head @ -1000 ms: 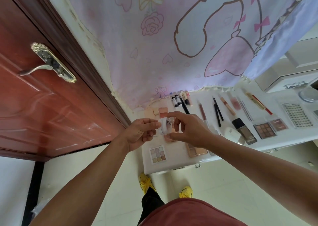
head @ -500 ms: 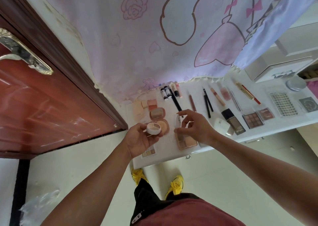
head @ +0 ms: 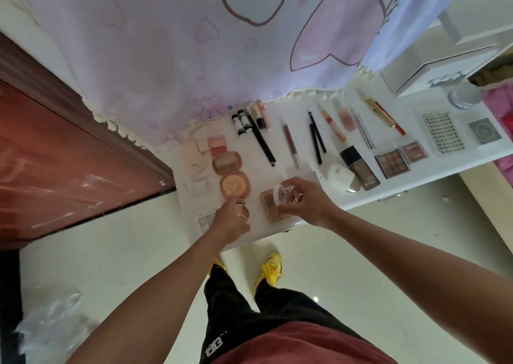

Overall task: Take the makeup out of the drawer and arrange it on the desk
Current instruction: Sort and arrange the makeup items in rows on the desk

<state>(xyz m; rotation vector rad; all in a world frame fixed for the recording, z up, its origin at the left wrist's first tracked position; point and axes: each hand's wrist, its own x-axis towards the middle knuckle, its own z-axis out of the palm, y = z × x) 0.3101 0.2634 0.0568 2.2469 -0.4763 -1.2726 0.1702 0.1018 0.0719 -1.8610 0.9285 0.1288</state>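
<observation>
The left hand (head: 229,223) curls its fingers round a small round pot (head: 242,211) at the near edge of the table (head: 277,148), just beside a peach powder compact (head: 235,185). Near it, the right hand (head: 311,201) pinches a white lid (head: 279,194) over a brown eyeshadow palette (head: 273,214).

Nothing really legible here: the white lid (head: 279,194) has a dark logo and the black trousers (head: 236,308) a white print, both too blurry.
</observation>
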